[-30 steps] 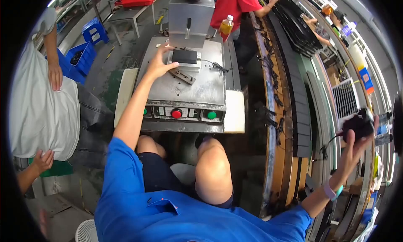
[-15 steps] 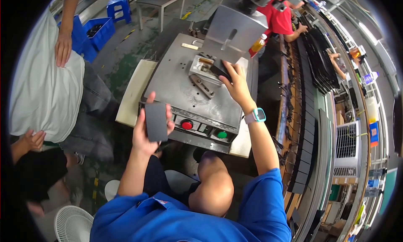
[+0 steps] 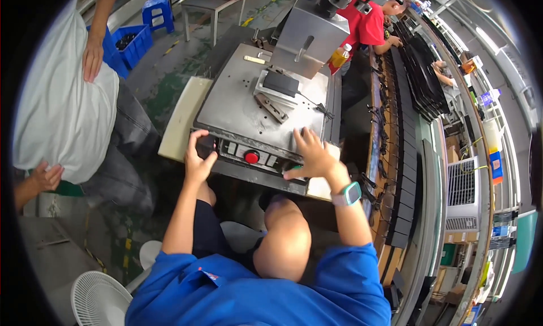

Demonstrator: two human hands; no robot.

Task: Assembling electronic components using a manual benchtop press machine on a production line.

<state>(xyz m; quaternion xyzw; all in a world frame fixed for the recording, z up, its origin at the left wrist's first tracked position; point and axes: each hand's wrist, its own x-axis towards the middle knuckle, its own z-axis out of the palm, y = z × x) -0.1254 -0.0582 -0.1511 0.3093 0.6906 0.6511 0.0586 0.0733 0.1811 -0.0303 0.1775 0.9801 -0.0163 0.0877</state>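
Observation:
A black power adapter (image 3: 281,83) lies on the metal fixture (image 3: 270,94), its thin cord (image 3: 319,106) trailing right over the machine plate. My left hand (image 3: 198,163) is at the panel's left end, fingers curled round a dark block (image 3: 206,147) that is mostly hidden. My right hand (image 3: 317,159), wearing a watch (image 3: 352,193), is open with fingers spread and holds nothing. Its thumb lies over the green button (image 3: 296,170), largely covering it; contact is unclear. Between my hands sits the red button (image 3: 251,156).
A metal press head (image 3: 311,35) stands behind the fixture, a yellow bottle (image 3: 339,57) beside it. A person in a white shirt (image 3: 68,111) is at left. To the right runs a line of dark blocks (image 3: 404,196); a co-worker in red (image 3: 365,23) works beyond.
My right hand has let go of the adapter on the fixture and come back toward me to the green button. My left hand has turned, bringing its block against the panel's left end.

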